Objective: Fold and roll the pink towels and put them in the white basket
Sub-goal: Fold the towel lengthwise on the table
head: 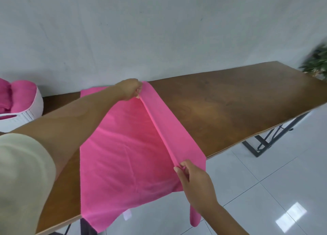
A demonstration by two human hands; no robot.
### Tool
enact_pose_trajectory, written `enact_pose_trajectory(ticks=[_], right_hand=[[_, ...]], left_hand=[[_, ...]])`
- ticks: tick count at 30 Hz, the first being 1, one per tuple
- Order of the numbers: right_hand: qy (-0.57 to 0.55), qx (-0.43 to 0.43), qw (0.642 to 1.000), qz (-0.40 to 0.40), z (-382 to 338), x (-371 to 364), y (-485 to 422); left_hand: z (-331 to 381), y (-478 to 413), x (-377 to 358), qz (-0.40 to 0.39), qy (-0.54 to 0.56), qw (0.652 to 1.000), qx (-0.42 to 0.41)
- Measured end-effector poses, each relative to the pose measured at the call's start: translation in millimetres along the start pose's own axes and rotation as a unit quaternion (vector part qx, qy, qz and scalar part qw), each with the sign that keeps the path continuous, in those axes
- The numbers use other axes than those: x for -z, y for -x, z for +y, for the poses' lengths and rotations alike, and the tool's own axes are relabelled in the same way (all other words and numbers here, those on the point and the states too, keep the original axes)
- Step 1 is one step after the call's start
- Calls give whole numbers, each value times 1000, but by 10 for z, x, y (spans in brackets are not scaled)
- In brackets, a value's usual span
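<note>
A large pink towel (123, 155) lies spread across the brown wooden table (230, 107), its near part hanging over the front edge. A raised fold ridge runs along the towel from far to near. My left hand (130, 89) pinches the far end of that ridge by the wall. My right hand (192, 179) pinches the near end of it at the table's front edge. The white basket (28, 114) stands at the far left of the table with rolled pink towels (19, 96) inside.
A grey wall runs right behind the table. A green plant (316, 61) sits at the table's far right end. The table's black metal legs (261, 144) stand on a white tiled floor to the right.
</note>
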State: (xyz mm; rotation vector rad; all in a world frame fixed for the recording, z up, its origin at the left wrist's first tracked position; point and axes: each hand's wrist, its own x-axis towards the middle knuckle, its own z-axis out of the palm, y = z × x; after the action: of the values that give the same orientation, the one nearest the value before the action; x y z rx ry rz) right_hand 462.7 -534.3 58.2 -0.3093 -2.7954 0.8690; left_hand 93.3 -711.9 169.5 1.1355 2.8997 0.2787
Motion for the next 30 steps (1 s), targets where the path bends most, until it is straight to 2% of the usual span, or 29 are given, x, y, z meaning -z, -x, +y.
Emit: enact_pose_trajectory(ticks=[11, 19, 30], right_hand=[[-107, 0, 994, 5, -1059, -418, 274], [-109, 45, 993, -2, -1614, -737, 491], [-60, 33, 987, -144, -1720, -1313, 651]], left_hand=[[-644, 417, 446, 9, 11, 998, -63], [-1148, 940, 523, 28, 5, 996, -80], [-1761, 1634, 89, 34, 9, 999, -26]])
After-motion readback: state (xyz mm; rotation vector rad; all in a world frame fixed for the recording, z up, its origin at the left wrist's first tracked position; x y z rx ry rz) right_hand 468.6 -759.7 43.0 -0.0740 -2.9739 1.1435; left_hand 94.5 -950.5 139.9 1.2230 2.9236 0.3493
